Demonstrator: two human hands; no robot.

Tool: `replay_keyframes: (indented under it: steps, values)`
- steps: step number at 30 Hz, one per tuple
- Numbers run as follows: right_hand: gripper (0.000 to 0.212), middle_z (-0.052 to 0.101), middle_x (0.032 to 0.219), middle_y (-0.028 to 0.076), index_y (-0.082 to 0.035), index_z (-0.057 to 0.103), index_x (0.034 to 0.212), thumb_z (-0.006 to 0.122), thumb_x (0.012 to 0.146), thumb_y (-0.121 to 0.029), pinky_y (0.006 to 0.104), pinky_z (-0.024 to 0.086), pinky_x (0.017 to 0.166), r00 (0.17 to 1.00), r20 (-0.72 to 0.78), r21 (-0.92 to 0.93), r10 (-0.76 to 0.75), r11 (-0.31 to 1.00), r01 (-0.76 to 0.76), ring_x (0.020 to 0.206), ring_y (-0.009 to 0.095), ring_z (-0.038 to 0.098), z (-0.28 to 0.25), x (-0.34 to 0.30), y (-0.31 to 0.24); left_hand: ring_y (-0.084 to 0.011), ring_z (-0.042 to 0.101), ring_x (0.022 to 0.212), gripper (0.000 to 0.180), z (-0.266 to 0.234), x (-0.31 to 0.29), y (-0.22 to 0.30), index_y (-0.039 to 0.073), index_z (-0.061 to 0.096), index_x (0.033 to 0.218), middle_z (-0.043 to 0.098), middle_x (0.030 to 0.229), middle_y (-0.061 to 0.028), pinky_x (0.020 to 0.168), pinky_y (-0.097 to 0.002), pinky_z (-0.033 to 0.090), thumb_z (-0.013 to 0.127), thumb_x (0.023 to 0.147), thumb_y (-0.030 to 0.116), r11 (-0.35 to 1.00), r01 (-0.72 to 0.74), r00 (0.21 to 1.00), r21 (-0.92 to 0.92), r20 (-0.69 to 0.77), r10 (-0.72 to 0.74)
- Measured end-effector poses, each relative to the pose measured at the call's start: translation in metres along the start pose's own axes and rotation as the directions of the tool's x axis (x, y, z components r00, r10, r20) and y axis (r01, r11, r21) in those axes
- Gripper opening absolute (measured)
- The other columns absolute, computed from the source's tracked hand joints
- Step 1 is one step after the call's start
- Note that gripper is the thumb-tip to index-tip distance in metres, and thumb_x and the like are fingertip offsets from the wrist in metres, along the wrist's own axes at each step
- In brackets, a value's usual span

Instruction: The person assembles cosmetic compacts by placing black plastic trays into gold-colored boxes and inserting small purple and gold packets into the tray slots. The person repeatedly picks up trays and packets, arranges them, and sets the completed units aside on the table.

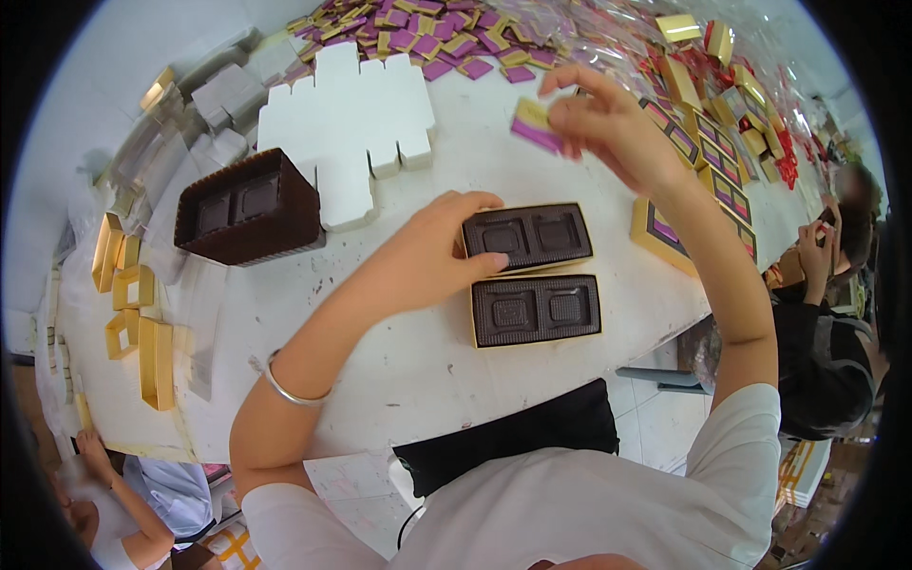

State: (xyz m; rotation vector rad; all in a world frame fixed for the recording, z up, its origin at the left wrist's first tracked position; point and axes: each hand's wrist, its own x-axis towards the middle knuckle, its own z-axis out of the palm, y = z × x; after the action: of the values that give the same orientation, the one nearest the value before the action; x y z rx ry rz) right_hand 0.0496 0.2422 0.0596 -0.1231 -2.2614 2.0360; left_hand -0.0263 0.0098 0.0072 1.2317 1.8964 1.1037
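Observation:
Two gold-edged boxes with dark brown plastic trays, each with two square hollows, lie one behind the other in front of me. My left hand grips the farther box at its left end, thumb on the near side and fingers at the far corner. Just nearer is the other box, untouched. Above the table, to the right, my right hand pinches a small flat purple and gold packet. Blur softens the packet slightly.
A stack of dark brown trays stands left, beside flat white card blanks. Purple and gold packets are heaped at the back. Filled boxes sit right. Gold empty boxes lie far left. Other people work at both sides.

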Motion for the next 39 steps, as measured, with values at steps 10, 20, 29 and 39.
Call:
replay_keyframes:
  steps: [10, 20, 29, 39]
  values:
    - [0.003, 0.060, 0.081, 0.011, 0.001, 0.060, 0.087, 0.060, 0.084, -0.001, 0.0305, 0.048, 0.066, 0.966, 0.125, -0.498, -0.225, 0.828, 0.257, 0.071, 0.023, 0.060, 0.057, -0.049, 0.036, -0.0079, 0.054, 0.068, 0.060, -0.008, 0.001, -0.002, 0.002, 0.044, 0.132, 0.057, 0.114, -0.0062, 0.063, -0.0233, 0.046, 0.073, 0.079, 0.013, 0.994, 0.050, 0.993, -0.095, 0.110, -0.039]
    - [0.015, 0.051, 0.100, 0.013, -0.001, 0.060, 0.099, 0.061, 0.086, -0.007, 0.0312, 0.047, 0.065, 0.956, 0.040, -0.631, -0.291, 0.735, 0.250, 0.070, 0.024, 0.056, 0.068, -0.048, 0.043, -0.0074, 0.056, 0.070, 0.061, -0.007, -0.001, -0.007, 0.001, 0.043, 0.132, 0.058, 0.111, -0.0064, 0.061, -0.0228, 0.045, 0.072, 0.080, 0.013, 0.993, 0.041, 0.996, -0.111, 0.088, -0.032]
    - [0.012, 0.056, 0.089, 0.007, -0.004, 0.065, 0.087, 0.070, 0.077, -0.005, 0.0293, 0.046, 0.064, 0.977, 0.151, -0.515, -0.150, 0.832, 0.207, 0.069, 0.018, 0.055, 0.059, -0.044, 0.037, -0.0099, 0.059, 0.072, 0.057, -0.009, 0.000, -0.004, 0.001, 0.043, 0.132, 0.056, 0.116, -0.0087, 0.062, -0.0249, 0.049, 0.068, 0.084, 0.017, 0.985, 0.083, 0.992, -0.149, 0.110, -0.067]
    - [0.012, 0.062, 0.067, 0.002, -0.001, 0.066, 0.084, 0.062, 0.081, -0.012, 0.0246, 0.043, 0.057, 0.818, 0.435, -0.590, 0.377, 0.805, -0.057, 0.061, 0.008, 0.054, 0.050, 0.003, -0.007, -0.0111, 0.058, 0.071, 0.047, -0.008, 0.003, 0.001, 0.002, 0.045, 0.127, 0.052, 0.121, -0.0089, 0.059, -0.0241, 0.048, 0.062, 0.084, 0.010, 0.917, 0.205, 0.978, -0.341, 0.105, -0.179]
